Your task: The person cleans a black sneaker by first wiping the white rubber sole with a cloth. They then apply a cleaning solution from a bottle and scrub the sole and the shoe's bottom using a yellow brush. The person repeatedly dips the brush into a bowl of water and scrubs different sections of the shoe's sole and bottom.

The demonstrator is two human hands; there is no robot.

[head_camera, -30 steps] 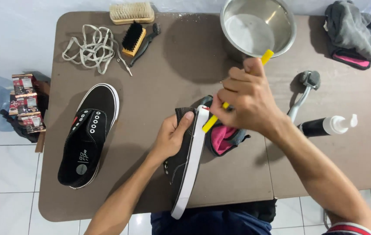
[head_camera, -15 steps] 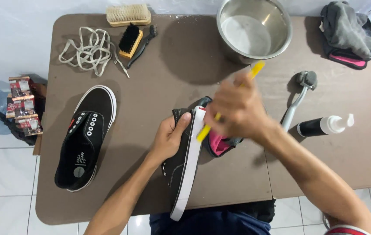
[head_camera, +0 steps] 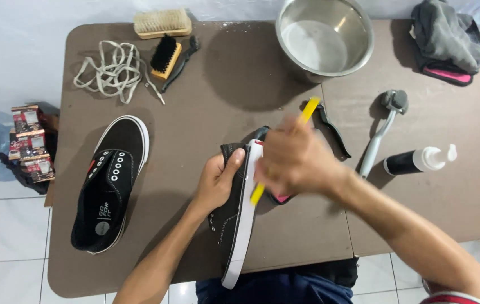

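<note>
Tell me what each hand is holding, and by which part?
The left hand holds a black shoe, turned on its side, by the upper. The right hand holds a yellow-handled brush around mid-handle, against the white sole.

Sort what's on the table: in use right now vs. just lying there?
In use:
left hand gripping the black shoe on its side
right hand holding the yellow-handled brush against its white sole

Lying about:
second shoe
laces
two brushes
steel bowl
spray bottle
grey cloth

Bowl (head_camera: pixel 325 36) behind held shoe (head_camera: pixel 239 219); 2nd shoe (head_camera: pixel 109 183) left, laces (head_camera: pixel 107 70) behind it.
</note>
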